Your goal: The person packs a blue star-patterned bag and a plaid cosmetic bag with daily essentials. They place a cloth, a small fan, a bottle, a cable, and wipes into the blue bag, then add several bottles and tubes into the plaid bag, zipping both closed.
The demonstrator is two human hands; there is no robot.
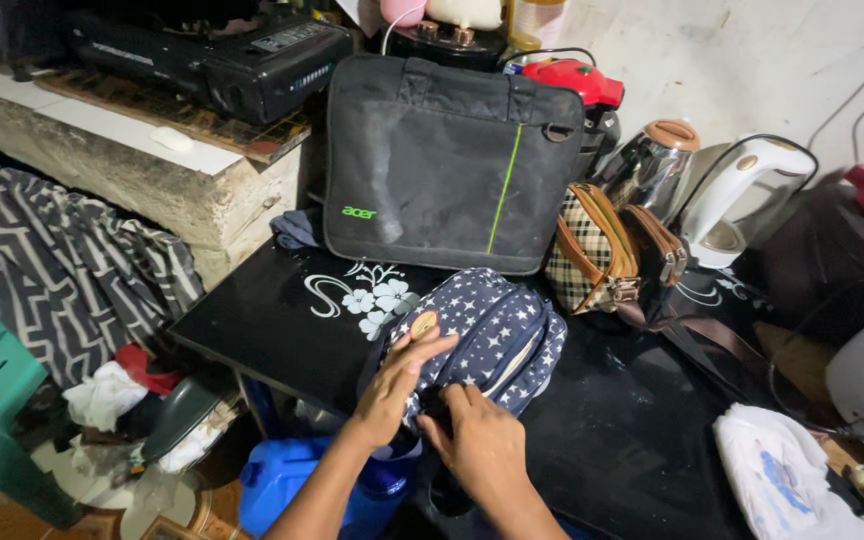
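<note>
Low in the middle of the frame, a small navy star-print bag (487, 335) lay on the black counter (272, 325), near its front edge, which kept it within easy reach of both arms. The left hand (400, 385) lay flat over the bag's left side, fingers stretched toward a round tan tag, seemingly pinning the soft fabric so it would not slide. The right hand (477, 440) curled narrow at the bag's lower edge, fingertips tucked in against the fabric, perhaps at a zip; what they pinched could not be told. Behind, toward the top centre, a black laptop bag (447, 165) stood upright, propped against the clutter at the back. Just right of it a plaid handbag (592, 250) leaned beside a steel kettle (652, 165). A blue jug (282, 485) sat below the counter edge.
</note>
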